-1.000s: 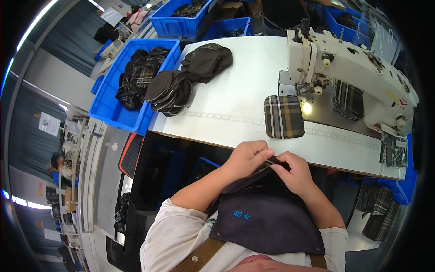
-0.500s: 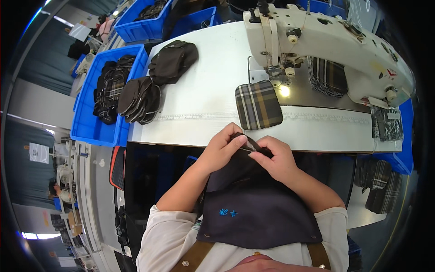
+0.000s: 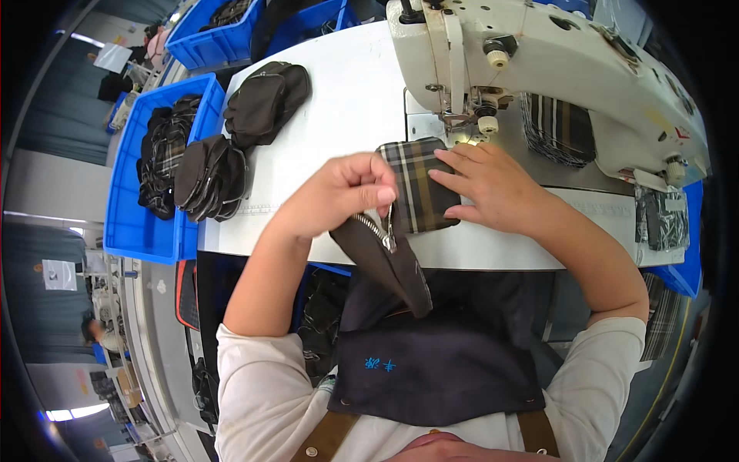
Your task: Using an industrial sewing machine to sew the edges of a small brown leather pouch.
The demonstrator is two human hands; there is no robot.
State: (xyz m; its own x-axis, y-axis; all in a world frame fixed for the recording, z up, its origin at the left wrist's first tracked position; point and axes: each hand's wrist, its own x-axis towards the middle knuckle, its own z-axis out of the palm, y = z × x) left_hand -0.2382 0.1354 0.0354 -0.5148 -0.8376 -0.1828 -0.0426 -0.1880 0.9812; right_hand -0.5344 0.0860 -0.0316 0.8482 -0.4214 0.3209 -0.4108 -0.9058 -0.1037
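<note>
My left hand is closed on one end of a dark brown zipper strip. The strip hangs down over the table's front edge, its metal teeth and slider showing near my fingers. Under my right hand lies a rounded-corner plaid fabric panel. The fingers of that hand are spread, with their tips on the panel's right side. The panel rests on the white table just in front of the sewing machine's needle area, which is partly hidden by my right hand.
A stack of plaid panels sits under the machine arm. At the left are a dark pouch and a pile of pouches, beside a blue crate of dark and plaid pieces. A plastic-wrapped packet lies at the right edge.
Both hands held the zipper strip near the table edge. My right hand has let go and reached up onto the plaid panel; my left hand has risen leftward with the strip hanging from it.
</note>
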